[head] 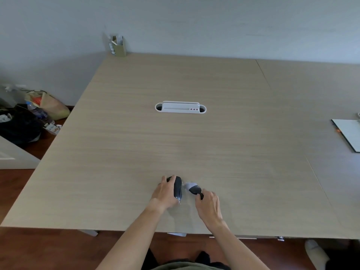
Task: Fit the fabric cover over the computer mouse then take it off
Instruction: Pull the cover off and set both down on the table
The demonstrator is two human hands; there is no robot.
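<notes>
A black computer mouse (177,187) sits on the wooden table (136,145) near its front edge. My left hand (164,192) grips it from the left, fingers curled over its far end. Just to the right lies the fabric cover (192,188), grey and white, apart from the mouse. My right hand (208,204) pinches the cover's near dark end between thumb and fingers. The mouse's left side is hidden by my hand.
A white cable grommet (180,108) sits in the table's middle. A cardboard pen holder (117,46) stands at the far left corner. A notebook (348,134) lies at the right edge. Bags and a bottle (37,110) are on the floor at left.
</notes>
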